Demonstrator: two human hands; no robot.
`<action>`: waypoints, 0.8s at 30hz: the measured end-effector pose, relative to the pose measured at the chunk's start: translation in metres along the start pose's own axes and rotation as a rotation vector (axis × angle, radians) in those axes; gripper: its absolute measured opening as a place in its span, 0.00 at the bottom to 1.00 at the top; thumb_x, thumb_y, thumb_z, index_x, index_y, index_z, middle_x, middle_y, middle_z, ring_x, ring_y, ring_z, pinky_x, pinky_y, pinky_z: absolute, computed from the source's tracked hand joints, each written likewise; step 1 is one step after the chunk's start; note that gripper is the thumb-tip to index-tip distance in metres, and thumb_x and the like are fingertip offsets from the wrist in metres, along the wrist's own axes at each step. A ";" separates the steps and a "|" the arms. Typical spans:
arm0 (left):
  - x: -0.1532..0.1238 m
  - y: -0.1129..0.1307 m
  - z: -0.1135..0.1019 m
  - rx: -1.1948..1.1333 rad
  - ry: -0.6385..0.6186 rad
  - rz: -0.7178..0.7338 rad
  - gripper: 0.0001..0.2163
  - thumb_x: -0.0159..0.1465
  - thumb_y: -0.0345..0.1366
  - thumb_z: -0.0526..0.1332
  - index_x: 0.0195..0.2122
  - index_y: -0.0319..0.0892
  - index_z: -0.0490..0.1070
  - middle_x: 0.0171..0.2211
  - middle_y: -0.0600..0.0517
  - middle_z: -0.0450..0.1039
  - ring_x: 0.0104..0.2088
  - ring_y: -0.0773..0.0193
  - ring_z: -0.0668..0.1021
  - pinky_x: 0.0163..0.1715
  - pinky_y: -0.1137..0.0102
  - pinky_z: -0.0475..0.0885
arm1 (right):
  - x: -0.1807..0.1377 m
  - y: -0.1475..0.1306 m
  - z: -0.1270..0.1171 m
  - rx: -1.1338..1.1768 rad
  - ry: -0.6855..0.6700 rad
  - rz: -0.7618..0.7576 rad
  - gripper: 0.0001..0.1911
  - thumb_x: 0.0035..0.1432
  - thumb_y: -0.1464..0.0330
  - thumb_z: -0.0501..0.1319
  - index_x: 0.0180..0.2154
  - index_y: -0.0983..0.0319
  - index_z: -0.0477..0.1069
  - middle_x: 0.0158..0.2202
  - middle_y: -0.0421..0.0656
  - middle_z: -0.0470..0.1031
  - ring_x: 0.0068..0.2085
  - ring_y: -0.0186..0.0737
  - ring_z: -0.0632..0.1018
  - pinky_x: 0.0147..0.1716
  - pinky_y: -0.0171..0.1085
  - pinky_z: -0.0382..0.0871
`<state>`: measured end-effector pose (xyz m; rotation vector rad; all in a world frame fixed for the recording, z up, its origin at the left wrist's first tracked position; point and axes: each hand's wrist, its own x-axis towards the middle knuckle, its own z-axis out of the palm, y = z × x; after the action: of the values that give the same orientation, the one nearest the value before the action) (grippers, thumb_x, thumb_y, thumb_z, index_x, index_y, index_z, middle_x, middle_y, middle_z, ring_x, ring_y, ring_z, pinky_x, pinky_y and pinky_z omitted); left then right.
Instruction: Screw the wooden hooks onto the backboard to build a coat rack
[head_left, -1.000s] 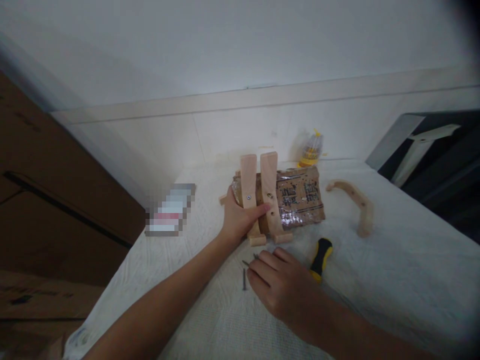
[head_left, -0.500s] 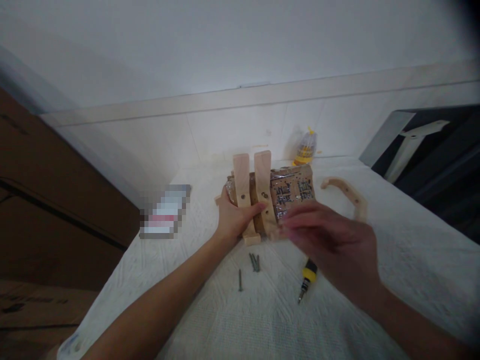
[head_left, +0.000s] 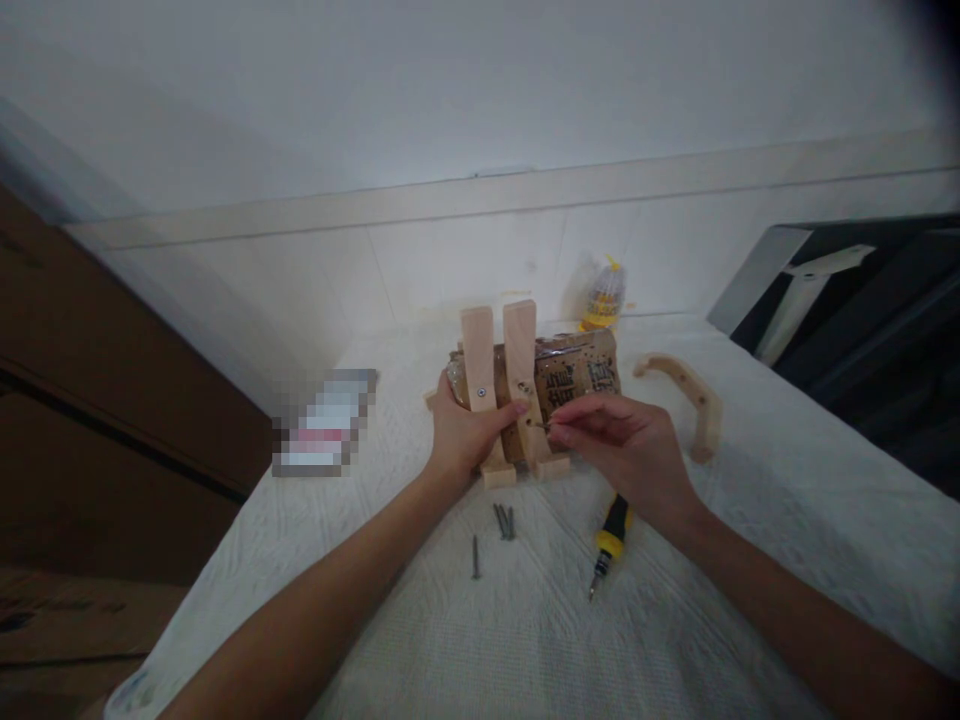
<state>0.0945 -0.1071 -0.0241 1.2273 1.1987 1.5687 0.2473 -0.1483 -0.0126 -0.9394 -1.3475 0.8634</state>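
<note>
Two pale wooden pieces, a left one (head_left: pixel 478 350) and a right one (head_left: pixel 520 345), lean side by side against a parcel (head_left: pixel 570 370) wrapped in brown cardboard and tape. My left hand (head_left: pixel 461 430) grips the wooden pieces, its thumb reaching across to the right one. A screw head shows in the left piece; the right piece has a dark hole below its upper fastener. Close to that hole, my right hand (head_left: pixel 630 440) pinches a thin screw (head_left: pixel 541 425) between thumb and fingertips. Several loose screws (head_left: pixel 504 522) lie in front on the cloth.
A yellow and black screwdriver (head_left: pixel 611 540) lies below my right hand. A curved wooden piece (head_left: pixel 694 395) rests to the right. At the back stands a yellow-tied plastic bag (head_left: pixel 604 295). A blurred-out flat object (head_left: pixel 322 425) lies left; brown cardboard (head_left: pixel 97 400) stands beyond.
My right hand has moved left and up, bringing the screw toward the hole in the right wooden piece. The left hand keeps its grip. The view has shifted slightly.
</note>
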 end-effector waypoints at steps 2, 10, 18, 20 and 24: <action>0.000 0.000 0.000 -0.007 -0.004 0.001 0.31 0.37 0.34 0.73 0.42 0.40 0.63 0.41 0.47 0.73 0.42 0.55 0.77 0.46 0.56 0.72 | 0.000 0.001 0.001 0.010 0.007 0.008 0.05 0.41 0.74 0.67 0.25 0.60 0.75 0.22 0.37 0.78 0.24 0.31 0.78 0.25 0.29 0.75; 0.000 -0.001 0.000 -0.023 -0.021 0.020 0.30 0.37 0.34 0.73 0.41 0.40 0.63 0.41 0.47 0.73 0.42 0.55 0.77 0.46 0.56 0.72 | -0.001 0.007 0.006 -0.046 0.033 -0.055 0.05 0.41 0.74 0.67 0.23 0.60 0.74 0.21 0.37 0.78 0.23 0.32 0.78 0.23 0.29 0.75; -0.001 0.002 0.001 -0.006 -0.008 0.037 0.30 0.36 0.33 0.73 0.40 0.41 0.63 0.38 0.49 0.74 0.40 0.56 0.78 0.43 0.59 0.73 | 0.003 0.003 0.009 -0.044 0.026 0.027 0.04 0.40 0.74 0.67 0.22 0.61 0.74 0.21 0.37 0.77 0.22 0.31 0.76 0.22 0.29 0.72; -0.001 0.003 0.001 -0.001 -0.004 0.040 0.30 0.36 0.33 0.73 0.40 0.40 0.63 0.38 0.49 0.75 0.39 0.57 0.78 0.43 0.59 0.73 | 0.004 0.002 0.012 -0.042 0.015 0.036 0.04 0.40 0.74 0.66 0.21 0.61 0.73 0.20 0.37 0.76 0.22 0.31 0.76 0.22 0.30 0.72; -0.002 0.003 0.001 -0.030 -0.026 0.058 0.30 0.36 0.33 0.73 0.41 0.40 0.63 0.38 0.49 0.74 0.38 0.58 0.78 0.42 0.60 0.74 | 0.007 0.005 0.016 -0.039 -0.002 0.053 0.05 0.40 0.72 0.67 0.22 0.61 0.71 0.21 0.38 0.75 0.22 0.32 0.76 0.21 0.31 0.71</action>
<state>0.0961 -0.1098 -0.0217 1.2695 1.1286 1.6028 0.2318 -0.1393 -0.0145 -1.0082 -1.3507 0.8812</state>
